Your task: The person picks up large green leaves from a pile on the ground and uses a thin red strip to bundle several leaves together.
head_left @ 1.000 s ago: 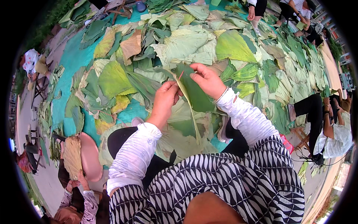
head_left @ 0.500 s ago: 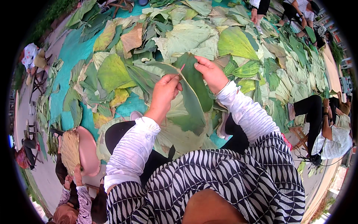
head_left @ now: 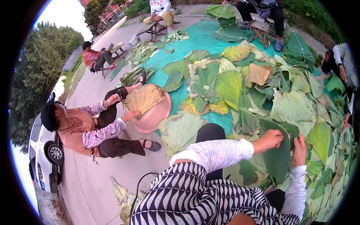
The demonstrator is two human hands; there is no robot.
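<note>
Both of my hands hold one large dark green lotus leaf [head_left: 276, 163] in front of me, its pale vein side partly turned up. My left hand [head_left: 269, 141] is closed on the leaf's near part, fingertips pinched. Close beside it, my right hand [head_left: 299, 150] pinches the leaf's right edge between thumb and fingers. A thin reddish piece shows between the two hands, too small to name. Under and beyond the held leaf lie many loose lotus leaves [head_left: 294, 107], green, yellow and brown, in overlapping layers.
Leaves cover much of a teal sheet [head_left: 197, 35]. To my left, a seated person [head_left: 77, 129] holds a dry brownish leaf [head_left: 144, 98] over a pink basin [head_left: 159, 116]. Other people sit on low stools farther off. A white car [head_left: 45, 150] stands at far left.
My view has swung to the left, bringing the seated neighbour and car into sight. My hands have come closer together, still holding the lotus leaf.
</note>
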